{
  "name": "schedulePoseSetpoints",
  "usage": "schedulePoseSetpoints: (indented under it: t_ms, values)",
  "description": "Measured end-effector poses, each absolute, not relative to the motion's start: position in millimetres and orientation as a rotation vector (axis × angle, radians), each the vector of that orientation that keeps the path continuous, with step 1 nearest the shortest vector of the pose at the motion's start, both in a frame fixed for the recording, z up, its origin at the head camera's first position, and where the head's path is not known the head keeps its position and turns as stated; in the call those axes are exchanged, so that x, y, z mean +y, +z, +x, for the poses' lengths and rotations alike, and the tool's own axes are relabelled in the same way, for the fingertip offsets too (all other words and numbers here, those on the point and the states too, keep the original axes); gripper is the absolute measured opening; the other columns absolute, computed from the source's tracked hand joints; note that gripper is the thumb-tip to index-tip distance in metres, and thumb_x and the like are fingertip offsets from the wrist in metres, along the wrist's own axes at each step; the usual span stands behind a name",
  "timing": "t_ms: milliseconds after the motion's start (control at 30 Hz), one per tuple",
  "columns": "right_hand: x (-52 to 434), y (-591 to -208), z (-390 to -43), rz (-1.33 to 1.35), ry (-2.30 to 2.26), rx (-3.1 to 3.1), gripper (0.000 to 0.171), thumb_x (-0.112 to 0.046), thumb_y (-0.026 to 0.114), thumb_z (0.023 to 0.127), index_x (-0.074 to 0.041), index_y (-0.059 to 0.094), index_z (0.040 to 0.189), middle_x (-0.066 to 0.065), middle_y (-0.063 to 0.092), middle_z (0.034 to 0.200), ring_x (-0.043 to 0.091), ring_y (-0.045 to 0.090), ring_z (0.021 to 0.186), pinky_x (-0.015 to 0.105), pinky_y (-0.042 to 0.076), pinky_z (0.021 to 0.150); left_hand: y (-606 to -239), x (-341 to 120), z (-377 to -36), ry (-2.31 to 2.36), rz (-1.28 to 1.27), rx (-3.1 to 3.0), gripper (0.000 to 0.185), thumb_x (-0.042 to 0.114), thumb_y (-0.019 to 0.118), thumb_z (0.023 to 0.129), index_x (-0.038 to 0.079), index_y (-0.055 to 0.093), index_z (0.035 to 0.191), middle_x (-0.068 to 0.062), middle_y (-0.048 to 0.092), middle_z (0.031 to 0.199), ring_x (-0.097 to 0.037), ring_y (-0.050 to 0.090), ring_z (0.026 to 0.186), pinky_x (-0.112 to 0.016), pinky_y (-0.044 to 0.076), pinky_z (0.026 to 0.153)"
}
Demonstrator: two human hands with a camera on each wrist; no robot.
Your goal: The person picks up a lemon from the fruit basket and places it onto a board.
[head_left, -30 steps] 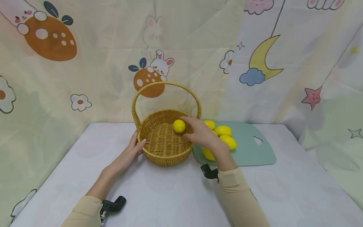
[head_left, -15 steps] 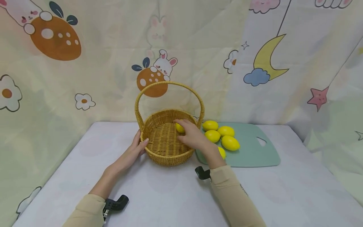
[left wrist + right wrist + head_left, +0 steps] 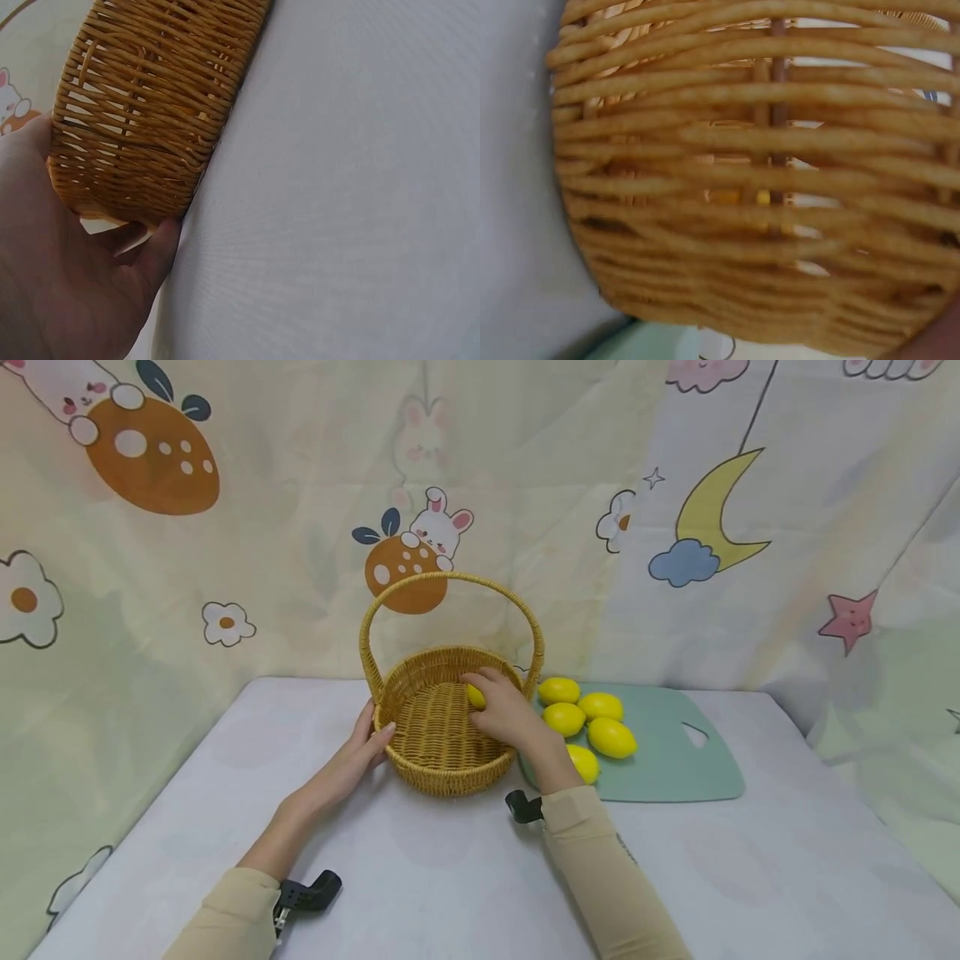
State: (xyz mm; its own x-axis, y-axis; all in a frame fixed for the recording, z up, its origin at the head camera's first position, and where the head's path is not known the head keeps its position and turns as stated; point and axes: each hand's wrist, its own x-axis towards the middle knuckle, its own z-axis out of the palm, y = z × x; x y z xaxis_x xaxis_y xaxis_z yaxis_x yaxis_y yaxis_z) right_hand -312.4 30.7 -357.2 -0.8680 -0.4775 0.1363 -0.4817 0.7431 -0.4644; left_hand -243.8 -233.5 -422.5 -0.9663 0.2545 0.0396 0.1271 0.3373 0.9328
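Note:
A round wicker basket [image 3: 450, 768] with a tall arched handle stands on the table in the head view. At its left side my left hand [image 3: 351, 760] grips the wall, thumb at the rim; the left wrist view shows the fingers [image 3: 157, 251] against the outside of the weave. My right hand [image 3: 510, 714] reaches over the right rim and holds a yellow lemon [image 3: 476, 697] low inside the basket. Most of that lemon is hidden behind the hand. Basket wall [image 3: 705, 142] fills the right wrist view, with a speck of yellow showing through the gaps.
Several lemons [image 3: 612, 738] lie on the left part of a green cutting board [image 3: 675, 768], right of the basket. The board has a handle hole. A white cloth covers the table [image 3: 420, 877], and a patterned curtain [image 3: 300, 527] hangs behind.
My right hand has moved a little left and lower into the basket with the lemon, which is now more covered. My left hand stays on the basket. The head view has shifted slightly.

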Motion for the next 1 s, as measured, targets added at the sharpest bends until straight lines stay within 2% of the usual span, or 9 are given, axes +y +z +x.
schedulePoseSetpoints:
  t_ms: [267,533,633,767,900,1000]
  values:
    - [24.5,-359.1,-314.4,0.768,0.681,-2.999,0.060,-0.012,0.062,0.092,-0.016,0.046,0.149,0.012,0.036,0.158,0.033,0.031,0.148,0.049,0.033,0.121,-424.2,-233.5,-243.9,1.723,0.355,2.456,0.075,0.060,0.037,0.102,0.047,-0.015,0.154,-0.001,-0.005,0.168,-0.026,0.015,0.155,-0.050,0.032,0.120]
    - [23.3,-361.4,-313.3,0.718,0.581,-2.965,0.058,-0.008,0.060,0.090,-0.015,0.049,0.147,0.012,0.036,0.158,0.033,0.029,0.146,0.049,0.038,0.117,-423.4,-232.2,-245.9,1.726,0.356,2.460,0.075,0.062,0.037,0.101,0.047,-0.015,0.154,-0.001,-0.002,0.168,-0.025,0.019,0.154,-0.049,0.032,0.120]
    - [22.2,-364.2,-313.6,0.684,0.516,-2.977,0.059,-0.008,0.058,0.090,-0.014,0.049,0.148,0.013,0.032,0.160,0.038,0.028,0.147,0.052,0.040,0.115,-423.8,-232.1,-245.5,1.731,0.355,2.457,0.075,0.062,0.038,0.101,0.048,-0.014,0.153,-0.002,-0.002,0.168,-0.025,0.019,0.154,-0.048,0.031,0.120]
    - [22.2,-366.9,-314.0,0.670,0.500,-2.980,0.056,-0.010,0.059,0.091,-0.014,0.051,0.146,0.012,0.030,0.160,0.043,0.037,0.142,0.054,0.046,0.109,-423.5,-232.2,-244.5,1.726,0.346,2.458,0.076,0.062,0.038,0.101,0.047,-0.014,0.154,-0.002,-0.001,0.169,-0.025,0.019,0.154,-0.048,0.031,0.121]
    - [22.7,-363.8,-312.8,0.721,0.559,-2.949,0.048,-0.013,0.061,0.093,-0.012,0.056,0.141,0.009,0.035,0.156,0.040,0.046,0.134,0.050,0.048,0.107,-421.5,-233.3,-243.4,1.721,0.331,2.472,0.077,0.062,0.038,0.101,0.046,-0.014,0.154,-0.004,0.001,0.169,-0.025,0.022,0.153,-0.046,0.032,0.120]
    - [22.1,-363.0,-312.2,0.743,0.541,-2.943,0.048,-0.015,0.062,0.093,-0.012,0.057,0.141,0.008,0.038,0.153,0.037,0.046,0.130,0.047,0.050,0.103,-420.8,-234.0,-242.9,1.724,0.338,2.476,0.077,0.062,0.038,0.101,0.046,-0.014,0.155,-0.004,0.002,0.168,-0.026,0.023,0.153,-0.047,0.034,0.119]
